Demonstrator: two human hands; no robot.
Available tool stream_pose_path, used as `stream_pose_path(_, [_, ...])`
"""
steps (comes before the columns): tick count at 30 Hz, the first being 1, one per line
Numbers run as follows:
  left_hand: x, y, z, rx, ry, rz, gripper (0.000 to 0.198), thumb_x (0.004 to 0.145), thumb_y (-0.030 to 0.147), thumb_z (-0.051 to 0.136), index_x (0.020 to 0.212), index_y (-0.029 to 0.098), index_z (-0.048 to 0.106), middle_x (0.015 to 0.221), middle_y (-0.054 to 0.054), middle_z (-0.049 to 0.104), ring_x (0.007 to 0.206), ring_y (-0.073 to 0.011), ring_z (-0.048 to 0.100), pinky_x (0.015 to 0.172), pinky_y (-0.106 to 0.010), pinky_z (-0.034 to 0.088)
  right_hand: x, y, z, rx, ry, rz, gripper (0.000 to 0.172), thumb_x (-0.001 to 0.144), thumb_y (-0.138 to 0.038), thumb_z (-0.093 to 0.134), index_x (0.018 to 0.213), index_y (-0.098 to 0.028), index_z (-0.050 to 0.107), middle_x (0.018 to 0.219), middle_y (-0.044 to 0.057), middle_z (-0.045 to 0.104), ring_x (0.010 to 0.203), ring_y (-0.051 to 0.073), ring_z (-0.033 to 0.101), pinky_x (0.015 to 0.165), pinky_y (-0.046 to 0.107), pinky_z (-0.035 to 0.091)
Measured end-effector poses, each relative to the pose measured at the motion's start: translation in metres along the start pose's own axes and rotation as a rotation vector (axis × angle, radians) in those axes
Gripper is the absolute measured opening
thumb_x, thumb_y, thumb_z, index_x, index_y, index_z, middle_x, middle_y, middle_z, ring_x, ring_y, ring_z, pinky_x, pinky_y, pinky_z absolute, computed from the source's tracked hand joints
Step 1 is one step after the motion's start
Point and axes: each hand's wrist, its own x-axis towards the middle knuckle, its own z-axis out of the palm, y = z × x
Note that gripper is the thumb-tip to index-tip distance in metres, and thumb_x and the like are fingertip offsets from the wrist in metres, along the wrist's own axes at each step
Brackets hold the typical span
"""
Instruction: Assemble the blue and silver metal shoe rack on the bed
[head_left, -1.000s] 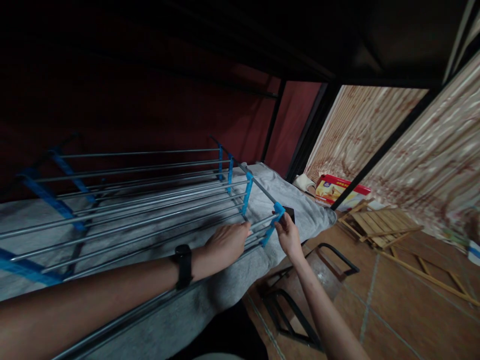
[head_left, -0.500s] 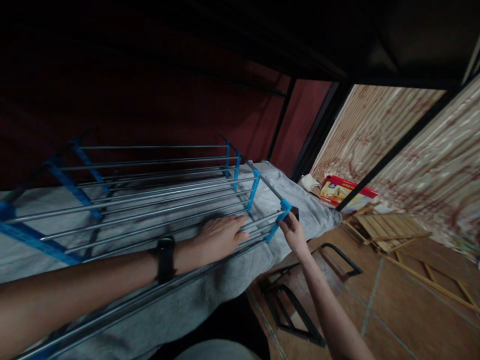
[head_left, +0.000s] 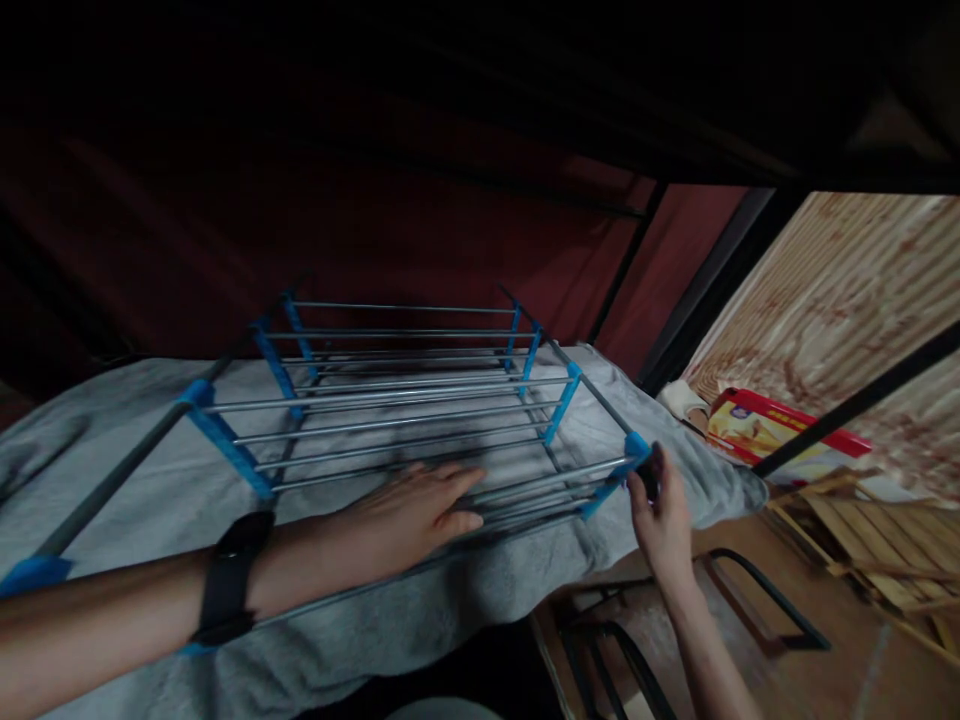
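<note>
A shoe-rack-like frame [head_left: 401, 420] of thin grey metal tubes and blue plastic side pieces lies on a grey blanket [head_left: 420, 630]. My left hand [head_left: 412, 510], below a black wristwatch [head_left: 234, 575], rests over its near tubes with fingers stretched out. At the right near corner, my right hand [head_left: 664, 520] pinches a small dark piece [head_left: 649, 478] right beside the blue connector [head_left: 636, 446]. Fingers partly cover that piece, so its exact kind is unclear. Whether it touches the connector cannot be made out.
Behind the rack hangs a dark red panel [head_left: 420, 240]. To the right are a red and yellow box [head_left: 780, 425], folded wooden slats [head_left: 870, 530] and a black metal-framed item [head_left: 772, 590] on the tiled floor. A black bar [head_left: 862, 400] crosses the right side.
The view has swung left, so the rack appears farther right and more of its left end shows. My right hand has shifted slightly outward at the connector; my left hand stays over the near tubes.
</note>
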Motion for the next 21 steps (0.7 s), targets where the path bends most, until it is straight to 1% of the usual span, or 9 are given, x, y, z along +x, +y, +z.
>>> stream_pose_path(1, [-0.008, -0.005, -0.008, 0.011, 0.035, -0.014, 0.052, 0.092, 0.051, 0.044, 0.139, 0.029, 0.046, 0.139, -0.006, 0.052, 0.125, -0.0284, 0.05, 0.105, -0.042, 0.039, 0.001, -0.015, -0.004, -0.05, 0.055, -0.064, 0.055, 0.093, -0.037, 0.05, 0.143, -0.017, 0.038, 0.138, 0.016, 0.048, 0.126, 0.028, 0.048, 0.104, 0.053, 0.039])
stream_pose_path(3, [-0.029, -0.02, -0.027, 0.033, 0.121, -0.073, 0.052, 0.092, 0.054, 0.043, 0.139, 0.031, 0.046, 0.14, -0.004, 0.051, 0.127, -0.0277, 0.048, 0.106, -0.042, 0.039, 0.0, -0.046, -0.007, -0.06, 0.075, -0.182, 0.05, 0.094, -0.031, 0.049, 0.141, -0.018, 0.04, 0.139, 0.015, 0.047, 0.13, 0.028, 0.043, 0.107, 0.053, 0.036])
stream_pose_path(5, [-0.053, -0.036, -0.047, 0.046, 0.245, -0.151, 0.054, 0.09, 0.056, 0.044, 0.137, 0.03, 0.048, 0.14, -0.003, 0.051, 0.127, -0.027, 0.048, 0.107, -0.041, 0.038, -0.005, -0.075, -0.001, -0.014, -0.018, -0.288, 0.044, 0.095, -0.024, 0.048, 0.138, -0.02, 0.044, 0.138, 0.014, 0.049, 0.13, 0.027, 0.044, 0.106, 0.051, 0.039])
stream_pose_path(7, [-0.079, -0.053, -0.064, 0.036, 0.381, -0.234, 0.057, 0.088, 0.058, 0.045, 0.135, 0.027, 0.05, 0.138, -0.003, 0.053, 0.126, -0.0267, 0.048, 0.108, -0.042, 0.037, -0.014, -0.102, 0.015, 0.024, -0.155, -0.419, 0.042, 0.095, -0.019, 0.046, 0.137, -0.02, 0.045, 0.138, 0.013, 0.049, 0.129, 0.025, 0.045, 0.105, 0.049, 0.039])
stream_pose_path(10, [-0.122, -0.074, -0.077, -0.016, 0.573, -0.391, 0.058, 0.085, 0.061, 0.048, 0.13, 0.024, 0.054, 0.133, -0.002, 0.057, 0.121, -0.0268, 0.052, 0.105, -0.04, 0.041, -0.031, -0.14, 0.044, 0.014, -0.314, -0.637, 0.042, 0.095, -0.014, 0.043, 0.136, -0.019, 0.045, 0.137, 0.012, 0.051, 0.128, 0.023, 0.046, 0.111, 0.052, 0.03])
stream_pose_path(13, [-0.164, -0.089, -0.07, -0.038, 0.724, -0.544, 0.057, 0.084, 0.059, 0.048, 0.128, 0.023, 0.055, 0.132, -0.003, 0.058, 0.121, -0.0284, 0.053, 0.096, -0.036, 0.048, -0.046, -0.176, 0.067, -0.002, -0.447, -0.8, 0.04, 0.096, -0.016, 0.042, 0.136, -0.017, 0.046, 0.133, 0.009, 0.055, 0.123, 0.022, 0.05, 0.114, 0.052, 0.023])
stream_pose_path(16, [-0.194, -0.101, -0.051, -0.071, 0.776, -0.679, 0.06, 0.084, 0.058, 0.049, 0.13, 0.018, 0.054, 0.131, -0.01, 0.058, 0.116, -0.0313, 0.056, 0.089, -0.038, 0.051, -0.056, -0.206, 0.083, 0.015, -0.483, -0.911, 0.04, 0.097, -0.02, 0.042, 0.136, -0.015, 0.047, 0.127, 0.009, 0.06, 0.117, 0.023, 0.053, 0.109, 0.045, 0.031])
stream_pose_path(19, [-0.204, -0.108, -0.03, -0.247, 0.756, -0.748, 0.066, 0.082, 0.058, 0.053, 0.133, 0.017, 0.049, 0.12, -0.012, 0.063, 0.101, -0.0283, 0.063, 0.081, -0.037, 0.053, -0.062, -0.23, 0.098, 0.015, -0.499, -0.955, 0.04, 0.095, -0.017, 0.042, 0.135, -0.014, 0.048, 0.121, 0.01, 0.063, 0.109, 0.024, 0.056, 0.099, 0.04, 0.04])
stream_pose_path(21, [-0.201, -0.107, -0.021, -0.444, 0.736, -0.757, 0.067, 0.081, 0.059, 0.054, 0.131, 0.016, 0.049, 0.103, -0.01, 0.067, 0.087, -0.0248, 0.065, 0.075, -0.035, 0.052, -0.065, -0.247, 0.107, 0.0, -0.548, -0.982, 0.04, 0.094, -0.014, 0.043, 0.134, -0.014, 0.048, 0.117, 0.01, 0.063, 0.102, 0.023, 0.058, 0.092, 0.039, 0.045])
